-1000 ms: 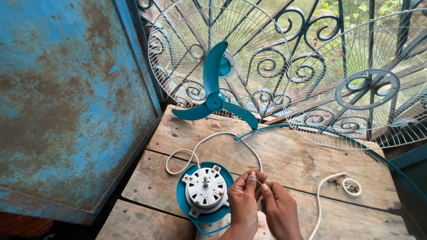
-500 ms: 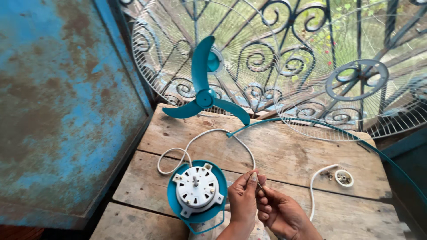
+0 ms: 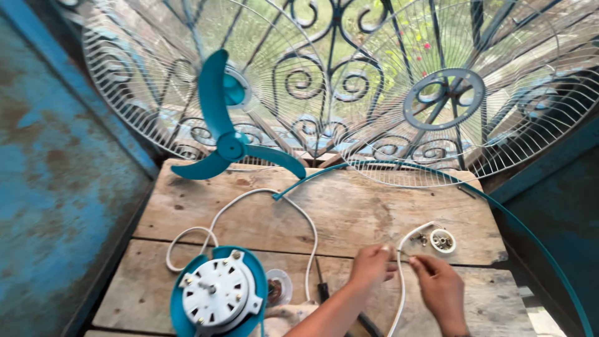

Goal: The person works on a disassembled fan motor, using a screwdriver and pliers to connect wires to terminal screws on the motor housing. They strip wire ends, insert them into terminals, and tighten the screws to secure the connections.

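1. White power cord [image 3: 399, 274] pinched near its free end between both hands, above the front plank of the wooden table [image 3: 349, 206], right of the fan motor [image 3: 218, 296].
2. Left hand [image 3: 369, 267]: fingertips closed on the cord's end, thumb against forefinger; exactly how much is gripped too small to tell.
3. Right hand [image 3: 442, 288]: fingertips closed toward the same spot, apparently on a thin strand at the cord's tip; cannot tell for certain.
4. Since half a second ago: both hands shifted right, away from the motor and toward the small white round part [image 3: 442, 241]; earlier held close beside the motor housing. Judged meaning: attention now on the loose cord end rather than the motor.
5. Cord's long axis here roughly upright in the view, running from the lower edge up past the hands, then curving right toward the round part.
6. Nearby: teal fan blade [image 3: 232, 145] leaning at the table's back, two white wire guards [image 3: 437, 100] behind, a screwdriver [image 3: 321, 288] lying near the left wrist.
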